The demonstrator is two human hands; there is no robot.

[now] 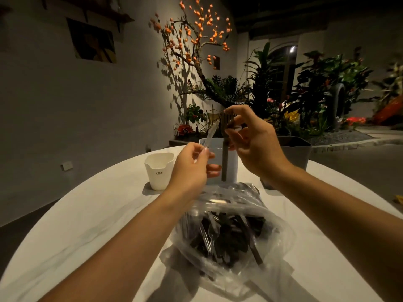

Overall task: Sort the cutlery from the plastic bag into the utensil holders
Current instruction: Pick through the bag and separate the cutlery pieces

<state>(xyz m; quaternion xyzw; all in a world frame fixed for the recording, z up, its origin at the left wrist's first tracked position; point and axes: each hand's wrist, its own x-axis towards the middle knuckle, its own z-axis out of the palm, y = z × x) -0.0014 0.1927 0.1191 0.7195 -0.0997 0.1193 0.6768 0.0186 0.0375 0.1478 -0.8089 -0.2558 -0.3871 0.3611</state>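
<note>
Head view, looking down over a round white table (91,214). Nearest the camera, a clear plastic bag (231,232), mouth open toward the far side, holding a heap of cutlery (226,234): dark pieces mixed with clear ones, tangled too closely to count. Beyond the bag, three utensil holders in a row. At left, a small white holder (158,171), printed "CRBW" on its front, nothing visible inside. In the middle, a taller pale holder (218,162), contents hidden behind the hands. At right, a grey holder (294,153), partly behind the right forearm, interior not visible.

Left hand (192,168) raised just in front of the middle holder, thumb and fingers pinching the lower end of a clear utensil (210,134) that angles up and to the right; possibly a knife, though blur leaves the type uncertain. Right hand (253,138) higher and just beside it, thumb and fingers (231,111) pinching the head of a dark fork (224,158), handle hanging straight down in front of the middle holder, other fingers loosely curled.

Behind the table, a branch with orange fruits (196,35) and leafy plants (316,83) against a pale wall.
</note>
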